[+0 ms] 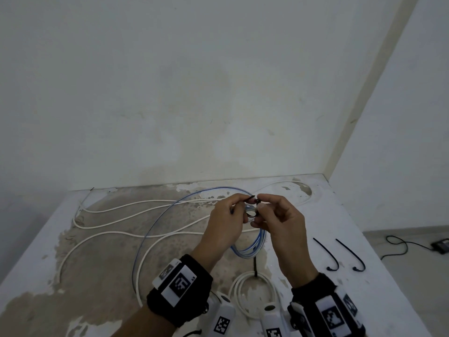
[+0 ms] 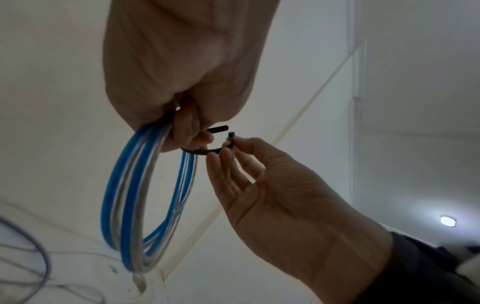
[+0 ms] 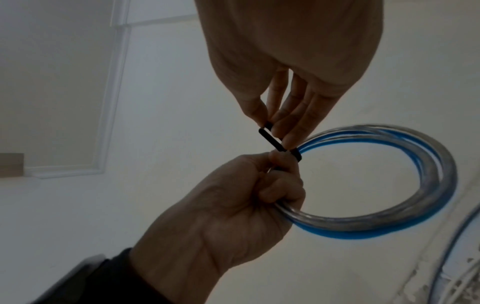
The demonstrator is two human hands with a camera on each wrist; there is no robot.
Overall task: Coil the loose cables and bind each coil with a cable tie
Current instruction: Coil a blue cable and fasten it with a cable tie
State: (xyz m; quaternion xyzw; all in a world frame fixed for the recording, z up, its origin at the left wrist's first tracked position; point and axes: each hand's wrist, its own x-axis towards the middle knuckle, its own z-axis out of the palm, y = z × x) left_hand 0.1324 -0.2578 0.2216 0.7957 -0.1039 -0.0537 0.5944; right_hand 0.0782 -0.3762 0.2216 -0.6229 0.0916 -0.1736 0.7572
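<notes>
A blue-and-clear cable coil [image 1: 252, 248] [image 2: 130, 205] [image 3: 389, 222] hangs above the table. My left hand [image 1: 239, 203] [image 2: 200, 137] [image 3: 280, 162] grips it at the top. A black cable tie [image 1: 252, 203] [image 2: 202, 152] [image 3: 270, 142] loops round the coil's strands. Its tail end sticks out between my left fingertips. My right hand [image 1: 258, 207] [image 2: 228, 148] [image 3: 272, 127] pinches the tie's head end. The two ends stand a small gap apart, not joined. The rest of the blue cable [image 1: 155, 229] trails in a wide arc over the table.
A long white loose cable [image 1: 136, 216] snakes across the worn white table [image 1: 36, 276]. A white coil [image 1: 252, 296] bound with a black tie lies near the front edge. Two spare black ties [image 1: 326, 255] [image 1: 352, 255] lie at the right. Walls close off the back and right.
</notes>
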